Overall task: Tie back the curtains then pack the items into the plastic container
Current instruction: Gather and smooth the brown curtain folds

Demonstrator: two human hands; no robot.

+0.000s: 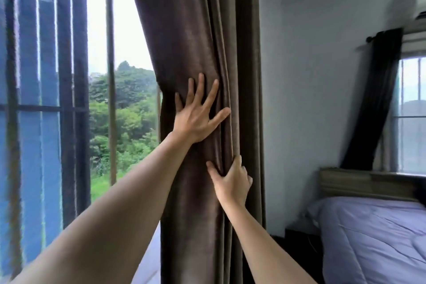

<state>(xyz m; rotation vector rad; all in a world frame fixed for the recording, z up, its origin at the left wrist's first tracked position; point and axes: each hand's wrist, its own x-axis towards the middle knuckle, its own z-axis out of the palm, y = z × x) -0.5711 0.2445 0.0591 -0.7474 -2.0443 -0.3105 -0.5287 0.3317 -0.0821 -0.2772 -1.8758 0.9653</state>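
A brown velvet curtain (196,30) hangs bunched at the right side of the window, narrowing at mid height. My left hand (197,115) lies flat on that narrow part with its fingers spread. Lower down, my right hand (231,181) pinches a fold at the curtain's right edge, thumb in front and fingers tucked behind the cloth. No tie-back and no plastic container are in view.
The window (119,99) with blue-tinted glass and vertical bars fills the left. A white wall (311,99) stands right of the curtain. A bed (373,237) with lilac bedding sits at lower right, below a second window with a dark curtain (378,104).
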